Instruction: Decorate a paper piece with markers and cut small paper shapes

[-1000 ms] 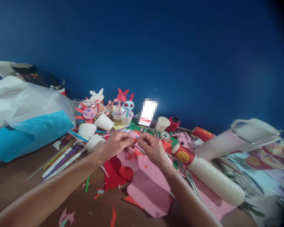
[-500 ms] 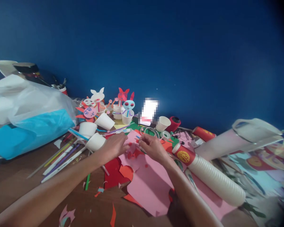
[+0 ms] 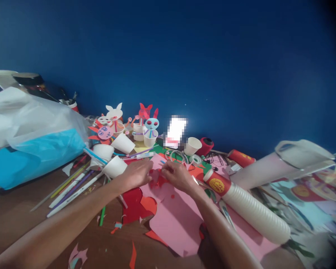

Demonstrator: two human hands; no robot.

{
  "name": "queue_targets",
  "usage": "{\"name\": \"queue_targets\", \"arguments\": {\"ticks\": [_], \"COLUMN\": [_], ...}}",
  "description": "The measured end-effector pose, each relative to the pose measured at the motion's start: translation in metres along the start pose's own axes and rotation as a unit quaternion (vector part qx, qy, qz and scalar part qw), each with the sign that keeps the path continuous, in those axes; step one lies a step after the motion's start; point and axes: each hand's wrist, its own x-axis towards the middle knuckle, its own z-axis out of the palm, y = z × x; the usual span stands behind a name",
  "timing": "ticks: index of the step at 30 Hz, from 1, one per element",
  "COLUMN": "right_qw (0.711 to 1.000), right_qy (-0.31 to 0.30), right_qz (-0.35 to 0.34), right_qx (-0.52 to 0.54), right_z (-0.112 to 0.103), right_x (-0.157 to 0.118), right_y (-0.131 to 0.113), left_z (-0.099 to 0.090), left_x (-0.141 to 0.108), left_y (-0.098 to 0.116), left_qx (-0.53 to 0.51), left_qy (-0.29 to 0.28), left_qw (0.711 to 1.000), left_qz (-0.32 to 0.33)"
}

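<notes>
The left hand (image 3: 137, 173) and the right hand (image 3: 177, 176) are held apart, with a narrow gap left between the fingertips; both are lowered over a cluster of small red paper scraps (image 3: 156, 182), which lies on a large pink paper sheet (image 3: 173, 224); whether the scraps are gripped or only touched cannot be told. A jagged red paper piece (image 3: 131, 205) is placed just beside the pink sheet, on a brown wooden table (image 3: 14, 213); loose paper offcuts (image 3: 77, 257) are scattered near the front edge. Left of the hands, coloured plastic straws (image 3: 72, 190) are laid in a loose bundle, and white paper cups (image 3: 114, 167) lie on their sides; further back, paper rabbit figures (image 3: 151, 125) are set upright in cups. To the right, a long stack of white paper cups (image 3: 253, 213), capped by a red band with a gold emblem (image 3: 217, 185), lies across the table; a red spool (image 3: 205, 146) is placed near a dark blue wall (image 3: 168, 56). A translucent plastic bag (image 3: 30, 123) is heaped at the left over blue paper (image 3: 30, 160).
</notes>
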Motion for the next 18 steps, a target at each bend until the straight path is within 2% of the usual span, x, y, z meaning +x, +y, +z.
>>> {"name": "queue_targets", "arguments": {"ticks": [6,8,11,13,18], "right_qw": [0.998,0.996,0.989,0.985,0.979], "right_qy": [0.023,0.032,0.057,0.074,0.092], "right_qz": [0.005,0.012,0.015,0.004,-0.004], "right_qx": [0.050,0.081,0.139,0.158,0.182], "right_z": [0.002,0.002,0.000,-0.002,-0.004], "right_x": [0.002,0.002,0.002,0.001,-0.002], "right_y": [-0.003,-0.005,-0.012,-0.018,-0.027], "left_z": [-0.014,-0.023,-0.039,-0.049,-0.059], "left_x": [0.005,0.005,0.003,0.000,-0.006], "left_y": [-0.002,-0.002,0.005,0.012,0.025], "left_qx": [-0.092,-0.167,-0.338,-0.416,-0.505], "left_qy": [0.007,0.002,-0.007,-0.025,-0.026], "left_qw": [0.996,0.986,0.940,0.907,0.859], "left_qz": [0.001,-0.007,-0.047,-0.066,-0.078]}}
